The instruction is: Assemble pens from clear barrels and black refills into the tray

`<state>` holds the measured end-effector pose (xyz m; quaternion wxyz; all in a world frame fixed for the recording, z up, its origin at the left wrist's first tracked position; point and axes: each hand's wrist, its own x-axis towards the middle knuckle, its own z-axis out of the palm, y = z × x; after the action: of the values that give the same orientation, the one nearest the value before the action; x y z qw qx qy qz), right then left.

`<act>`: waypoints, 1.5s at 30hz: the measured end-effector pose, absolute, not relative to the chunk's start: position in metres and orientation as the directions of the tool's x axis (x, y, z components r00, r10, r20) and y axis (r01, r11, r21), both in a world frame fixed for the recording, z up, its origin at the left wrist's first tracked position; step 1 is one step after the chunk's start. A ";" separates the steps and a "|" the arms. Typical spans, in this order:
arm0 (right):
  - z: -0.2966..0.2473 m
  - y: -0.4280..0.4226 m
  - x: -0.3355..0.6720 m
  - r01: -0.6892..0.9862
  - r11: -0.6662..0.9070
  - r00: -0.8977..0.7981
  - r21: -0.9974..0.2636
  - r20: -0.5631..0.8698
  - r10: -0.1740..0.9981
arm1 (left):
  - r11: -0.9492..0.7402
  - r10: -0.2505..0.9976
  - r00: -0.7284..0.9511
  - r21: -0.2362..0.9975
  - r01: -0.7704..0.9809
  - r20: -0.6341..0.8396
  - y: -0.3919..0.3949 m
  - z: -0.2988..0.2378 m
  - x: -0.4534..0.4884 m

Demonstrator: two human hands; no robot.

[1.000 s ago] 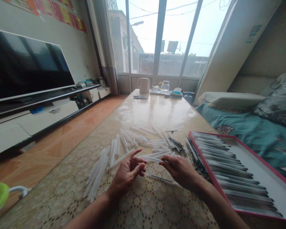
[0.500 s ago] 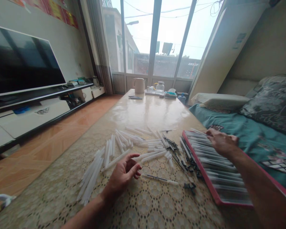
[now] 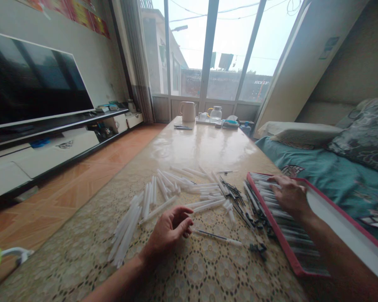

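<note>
My left hand (image 3: 169,230) rests on the patterned tabletop, fingers loosely curved and thumb apart, with nothing visible in it. Just right of its fingertips lies a pen refill (image 3: 219,237) with a dark tube and a pale end. My right hand (image 3: 290,195) is over a pink-rimmed box (image 3: 285,247), fingers stretched across the far part of a row of clear pens (image 3: 297,239). Part of the row is hidden under the hand and forearm. White pen barrels (image 3: 126,233) lie in loose piles beyond and left of my left hand.
Thin dark refills (image 3: 233,193) and small black caps (image 3: 257,248) are scattered left of the box. At the table's far end stand a kettle (image 3: 188,111), a glass pitcher (image 3: 216,114) and a tissue pack (image 3: 230,122). A bed (image 3: 327,165) borders the right side.
My right hand has shifted from the box's far edge onto the pens, its fingers flatter. The box's white right side now shows. My left hand keeps its place and pose.
</note>
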<state>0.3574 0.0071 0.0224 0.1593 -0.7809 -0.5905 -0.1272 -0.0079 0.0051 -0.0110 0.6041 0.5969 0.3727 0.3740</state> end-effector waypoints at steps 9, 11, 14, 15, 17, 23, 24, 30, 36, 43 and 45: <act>0.023 -0.023 0.219 0.915 0.238 -0.202 -0.327 0.140 0.969 | -0.119 0.867 0.496 0.988 0.096 0.056 -0.001 -0.010 -0.009; 0.021 -0.016 0.212 0.956 0.213 -0.174 -0.201 0.197 0.965 | -0.161 0.855 0.511 0.981 0.108 0.084 -0.001 -0.009 -0.010; 0.018 -0.002 0.208 0.980 0.192 -0.178 -0.045 0.221 0.959 | -0.204 0.835 0.540 0.970 0.131 0.103 -0.001 -0.010 -0.010; 0.017 0.002 0.207 0.983 0.185 -0.176 -0.020 0.220 0.960 | -0.201 0.834 0.543 0.970 0.137 0.096 -0.001 -0.010 -0.010; 0.013 0.009 0.207 0.984 0.175 -0.170 -0.005 0.221 0.960 | -0.176 0.841 0.536 0.974 0.143 0.073 -0.001 -0.011 -0.010; 0.018 0.004 0.203 0.981 0.190 -0.175 -0.040 0.245 0.954 | -0.022 0.890 0.457 1.000 0.023 0.009 0.001 -0.009 -0.007; 0.021 0.000 0.199 0.975 0.209 -0.183 -0.078 0.256 0.949 | 0.015 0.903 0.430 1.000 -0.027 -0.002 0.001 -0.008 -0.006; 0.038 -0.027 0.160 0.841 0.383 -0.267 -0.383 0.323 0.908 | 0.298 0.900 0.418 0.871 -0.391 -0.120 -0.004 0.000 -0.001; 0.037 -0.038 0.176 0.833 0.268 -0.220 -0.484 0.155 0.963 | 0.339 0.940 0.230 0.773 -0.536 -0.253 -0.001 -0.001 -0.005; 0.017 -0.045 0.201 0.922 0.240 -0.256 -0.305 -0.011 0.967 | 0.296 0.953 0.124 0.774 -0.560 -0.275 0.002 -0.002 -0.007; 0.016 -0.043 0.201 0.899 0.270 -0.271 -0.345 0.045 0.961 | 0.298 0.952 0.122 0.765 -0.572 -0.280 0.001 -0.002 -0.006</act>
<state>0.2012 -0.0426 0.0159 0.1234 -0.5909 -0.7872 0.1264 -0.0061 0.0007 -0.0024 0.7071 0.2465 0.3860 0.5387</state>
